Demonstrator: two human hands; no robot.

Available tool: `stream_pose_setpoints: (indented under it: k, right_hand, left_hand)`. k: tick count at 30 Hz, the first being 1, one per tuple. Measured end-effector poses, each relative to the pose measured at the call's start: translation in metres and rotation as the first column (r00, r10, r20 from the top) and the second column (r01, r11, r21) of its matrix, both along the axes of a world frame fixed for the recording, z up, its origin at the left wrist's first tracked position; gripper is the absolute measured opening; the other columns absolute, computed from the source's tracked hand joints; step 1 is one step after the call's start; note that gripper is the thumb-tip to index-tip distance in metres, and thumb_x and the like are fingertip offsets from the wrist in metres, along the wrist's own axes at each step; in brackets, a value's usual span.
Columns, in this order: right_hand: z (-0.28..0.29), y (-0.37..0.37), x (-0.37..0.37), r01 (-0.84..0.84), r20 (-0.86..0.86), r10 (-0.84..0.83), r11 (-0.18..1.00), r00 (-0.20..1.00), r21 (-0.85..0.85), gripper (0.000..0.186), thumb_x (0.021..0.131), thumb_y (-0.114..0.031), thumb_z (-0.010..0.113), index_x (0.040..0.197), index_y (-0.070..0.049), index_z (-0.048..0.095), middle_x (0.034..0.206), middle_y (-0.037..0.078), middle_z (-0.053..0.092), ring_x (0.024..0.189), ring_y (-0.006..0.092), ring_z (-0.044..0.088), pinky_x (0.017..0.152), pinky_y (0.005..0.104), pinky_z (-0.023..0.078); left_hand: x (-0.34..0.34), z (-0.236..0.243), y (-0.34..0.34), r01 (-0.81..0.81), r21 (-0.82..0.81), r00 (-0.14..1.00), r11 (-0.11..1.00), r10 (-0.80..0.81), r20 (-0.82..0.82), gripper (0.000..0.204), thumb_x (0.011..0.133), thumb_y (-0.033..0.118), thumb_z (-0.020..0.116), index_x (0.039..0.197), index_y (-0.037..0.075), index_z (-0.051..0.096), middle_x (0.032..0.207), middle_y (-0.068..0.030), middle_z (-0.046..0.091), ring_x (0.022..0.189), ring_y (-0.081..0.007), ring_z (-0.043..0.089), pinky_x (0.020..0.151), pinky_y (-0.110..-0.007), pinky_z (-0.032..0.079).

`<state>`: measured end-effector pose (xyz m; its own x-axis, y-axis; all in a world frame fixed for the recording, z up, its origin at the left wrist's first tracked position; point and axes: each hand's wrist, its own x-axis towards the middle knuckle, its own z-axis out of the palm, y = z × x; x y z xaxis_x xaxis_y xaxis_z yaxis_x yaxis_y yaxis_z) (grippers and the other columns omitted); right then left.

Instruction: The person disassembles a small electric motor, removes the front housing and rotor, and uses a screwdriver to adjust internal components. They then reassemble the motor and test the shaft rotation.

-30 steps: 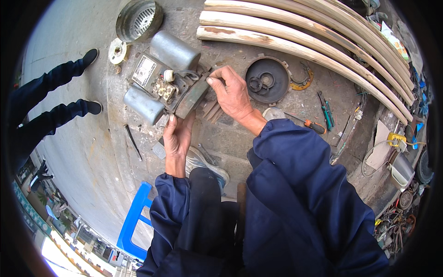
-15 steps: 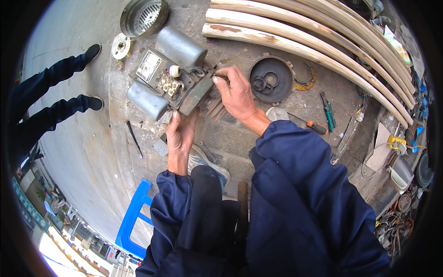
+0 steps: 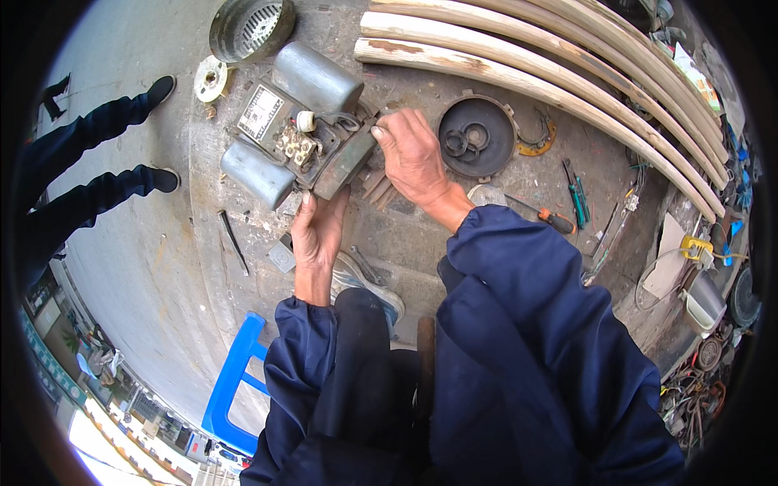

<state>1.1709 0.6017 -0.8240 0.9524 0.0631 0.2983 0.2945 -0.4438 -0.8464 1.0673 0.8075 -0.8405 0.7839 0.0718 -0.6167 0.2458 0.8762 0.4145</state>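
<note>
The grey twin-cylinder metal motor is presenting uncovered terminals. Right of the motor, a black round cover is already lying apart. The half-curled left hand is clasping the motor's near corner; the right hand is curling at its right edge, grip unclear.

This seems to be an open-air repair workshop beside a street. It is shown by an electric motor with its terminals uncovered, and by green-handled pliers, a screwdriver and a round metal cover on the stained concrete floor, with wooden poles and a scrap heap.
</note>
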Motion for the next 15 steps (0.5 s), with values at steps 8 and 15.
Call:
stream_pose_setpoints:
  k: [8, 15]
  right_hand:
    - [-0.0049, 0.0051, -0.0051, 0.051, -0.110, -0.035, 0.987, 0.993, 0.150, 0.010, 0.098, -0.008, 0.063, 0.101, -0.002, 0.055, 0.094, 0.017, 0.057, 0.089, 0.0377, 0.057, 0.079, 0.0456, 0.048]
    - [-0.0068, 0.0080, -0.0054, 0.053, -0.116, -0.040, 0.992, 0.992, 0.112, 0.011, 0.099, -0.008, 0.062, 0.102, -0.001, 0.055, 0.095, 0.018, 0.056, 0.089, 0.0381, 0.058, 0.079, 0.0458, 0.048]
  left_hand:
    - [0.0011, 0.0027, -0.0019, -0.004, 0.003, 1.000, 1.000, 0.004, -0.001, 0.051, 0.092, 0.016, 0.077, 0.135, -0.003, 0.058, 0.145, -0.0178, 0.057, 0.140, -0.0346, 0.047, 0.126, -0.059, 0.022]
    - [0.0006, 0.0019, -0.0034, -0.025, -0.003, 1.000, 1.000, 0.025, -0.012, 0.053, 0.093, 0.016, 0.075, 0.137, -0.004, 0.054, 0.147, -0.0218, 0.052, 0.142, -0.0383, 0.044, 0.126, -0.059, 0.023]
